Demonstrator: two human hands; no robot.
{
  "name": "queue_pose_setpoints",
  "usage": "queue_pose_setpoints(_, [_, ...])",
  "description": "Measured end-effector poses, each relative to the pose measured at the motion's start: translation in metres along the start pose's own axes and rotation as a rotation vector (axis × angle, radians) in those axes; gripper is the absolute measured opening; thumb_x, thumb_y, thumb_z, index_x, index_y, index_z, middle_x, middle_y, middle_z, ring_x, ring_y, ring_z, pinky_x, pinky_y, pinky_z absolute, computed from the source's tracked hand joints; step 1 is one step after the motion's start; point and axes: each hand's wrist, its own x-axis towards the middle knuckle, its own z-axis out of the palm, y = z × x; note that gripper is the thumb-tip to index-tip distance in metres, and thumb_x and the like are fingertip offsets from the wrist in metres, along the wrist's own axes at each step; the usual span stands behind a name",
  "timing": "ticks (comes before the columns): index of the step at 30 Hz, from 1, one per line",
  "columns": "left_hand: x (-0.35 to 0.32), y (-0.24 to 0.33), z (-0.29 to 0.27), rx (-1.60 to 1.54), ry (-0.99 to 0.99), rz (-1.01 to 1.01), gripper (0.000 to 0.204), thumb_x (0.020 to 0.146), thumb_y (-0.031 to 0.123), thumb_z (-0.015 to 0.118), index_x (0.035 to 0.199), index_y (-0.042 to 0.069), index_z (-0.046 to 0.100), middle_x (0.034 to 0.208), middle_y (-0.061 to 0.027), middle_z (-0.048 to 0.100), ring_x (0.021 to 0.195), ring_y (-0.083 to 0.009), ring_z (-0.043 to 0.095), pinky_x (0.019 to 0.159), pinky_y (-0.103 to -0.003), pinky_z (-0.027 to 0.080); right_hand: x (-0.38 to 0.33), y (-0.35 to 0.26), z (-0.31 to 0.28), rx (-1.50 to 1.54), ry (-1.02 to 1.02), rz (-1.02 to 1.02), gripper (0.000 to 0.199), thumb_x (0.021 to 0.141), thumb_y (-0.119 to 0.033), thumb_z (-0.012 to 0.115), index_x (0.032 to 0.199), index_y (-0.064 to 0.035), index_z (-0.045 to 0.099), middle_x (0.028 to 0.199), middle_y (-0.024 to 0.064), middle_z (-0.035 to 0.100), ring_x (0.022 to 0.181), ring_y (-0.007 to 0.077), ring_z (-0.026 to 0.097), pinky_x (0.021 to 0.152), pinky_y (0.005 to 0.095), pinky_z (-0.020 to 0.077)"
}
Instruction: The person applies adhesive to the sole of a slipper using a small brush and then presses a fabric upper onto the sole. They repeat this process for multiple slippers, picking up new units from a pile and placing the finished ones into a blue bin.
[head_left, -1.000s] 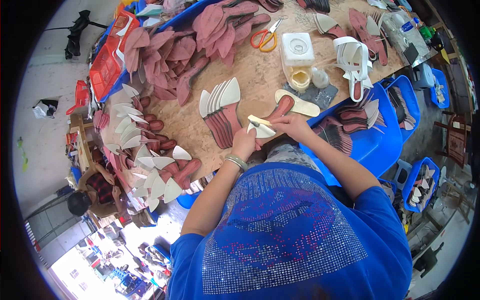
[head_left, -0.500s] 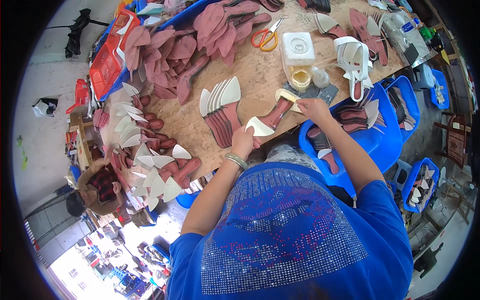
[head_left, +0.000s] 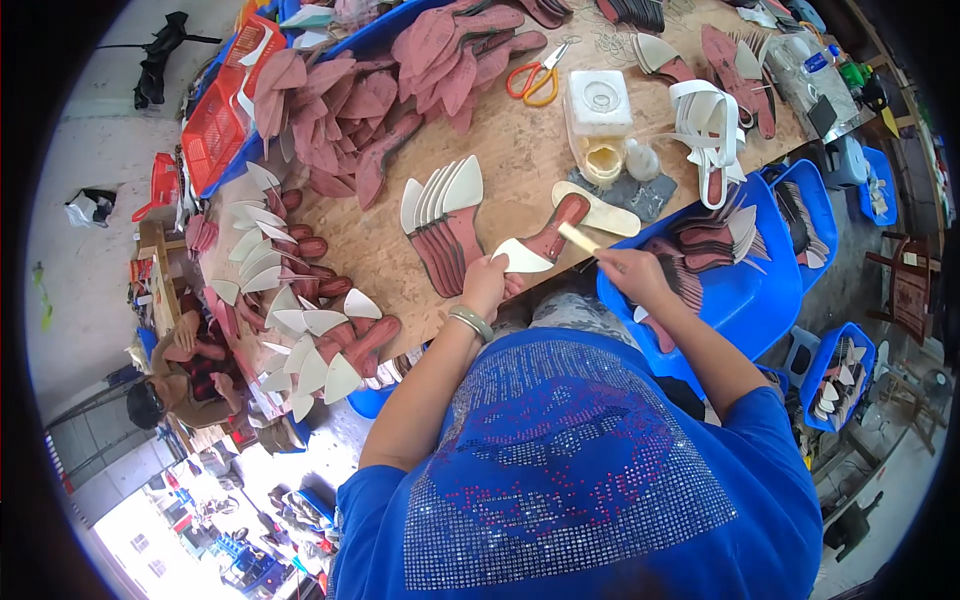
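My left hand (head_left: pixel 487 285) pinches the white toe end of a dark red shoe insole (head_left: pixel 548 238), which lies slanted at the table's near edge. Its heel rests over a cream sole-shaped piece (head_left: pixel 612 217). Closed round a pale flat-handled brush (head_left: pixel 579 239), my right hand (head_left: pixel 637 276) is just right of the insole, with the brush tip close to its heel side. Whether the tip touches is hard to tell. Left of the insole, a fanned row of red insoles with white toes (head_left: pixel 445 220) lies on the table.
An open glue pot (head_left: pixel 604 160), a small white bottle (head_left: pixel 641 160) and orange-handled scissors (head_left: pixel 536 82) stand or lie beyond my hands. Red insole pieces (head_left: pixel 350 100) are heaped far left. A blue basin (head_left: pixel 735 290) holds insoles at right. Another person (head_left: pixel 200 375) sits at left.
My right hand has drawn the brush nearer to me, off the heel's far end. More of the cream sole-shaped piece shows. My left hand keeps its place on the insole.
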Motion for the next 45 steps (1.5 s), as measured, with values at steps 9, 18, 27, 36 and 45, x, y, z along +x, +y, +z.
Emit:
queue_pose_setpoints(9, [-0.01,0.001,0.01,0.11,0.025,0.105,0.027,0.092,0.024,0.043,0.091,0.001,0.057,0.063,-0.0059,0.058,0.045,-0.0097,0.049,0.043,-0.024,0.038,0.009,-0.026,-0.017,1.158,-0.384,0.684,0.021,0.086,-0.017,0.063,0.097,-0.0002,0.069,0.07,0.0026,0.064,0.059,0.0092,0.056,0.053,0.0221,0.0439])
queue_pose_setpoints(18, [-0.019,-0.002,0.016,0.107,0.053,0.18,0.027,0.092,0.023,0.043,0.092,0.0,0.057,0.063,-0.0067,0.058,0.044,-0.0103,0.049,0.042,-0.024,0.039,0.022,-0.047,0.025,-0.026,-0.06,0.012,0.024,0.081,-0.02,0.065,0.101,-0.0077,0.069,0.08,0.0151,0.068,0.071,0.0258,0.067,0.062,0.0328,0.0507])
queue_pose_setpoints(27, [-0.031,0.001,0.007,0.076,0.082,0.258,0.027,0.095,0.023,0.043,0.097,-0.001,0.055,0.064,-0.0071,0.058,0.044,-0.0098,0.049,0.042,-0.023,0.039,0.036,-0.068,0.02,0.339,-0.048,0.049,0.022,0.082,-0.019,0.065,0.098,-0.0059,0.07,0.076,0.0112,0.069,0.066,0.0194,0.066,0.061,0.0309,0.0501])
queue_pose_setpoints(36, [-0.055,0.006,-0.028,0.101,0.084,0.301,0.029,0.095,0.026,0.043,0.097,-0.001,0.055,0.063,-0.0076,0.058,0.046,-0.0116,0.051,0.046,-0.026,0.043,0.066,-0.062,-0.014,-0.108,0.077,0.029,0.019,0.081,-0.024,0.064,0.094,-0.0123,0.071,0.083,0.0156,0.066,0.072,0.0323,0.064,0.064,0.0388,0.0517])
queue_pose_setpoints(45, [-0.064,0.045,-0.111,0.322,0.406,0.503,0.034,0.096,0.031,0.04,0.099,0.001,0.056,0.064,-0.0101,0.061,0.056,-0.0201,0.061,0.052,-0.035,0.047,0.071,-0.035,-0.033,-0.091,0.183,0.077,0.022,0.082,-0.02,0.063,0.097,-0.0053,0.069,0.089,0.0179,0.067,0.083,0.0299,0.067,0.072,0.0341,0.0514])
